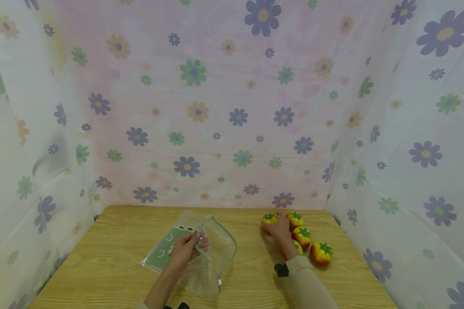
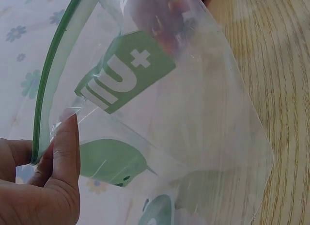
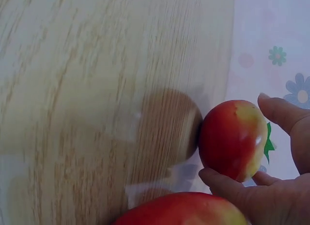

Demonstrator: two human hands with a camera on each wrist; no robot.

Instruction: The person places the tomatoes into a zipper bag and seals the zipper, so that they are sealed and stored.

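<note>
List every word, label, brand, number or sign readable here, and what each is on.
"U": on the green label of the clear bag; the white strokes beside it are unreadable.
"+": same label.
Green panel, head view: white marks too small to read.

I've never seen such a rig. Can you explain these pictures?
No machine: a person works with bare hands. The wide picture is from a head camera looking forward and down; the bag close-up is from the left wrist, the fruit close-up from the right. Five red-and-yellow fruits with green tops sit on the right of the wooden table. The left hand pinches the clear, green-edged bag. The right hand curves around the leftmost fruit; whether it grips is unclear.
</note>
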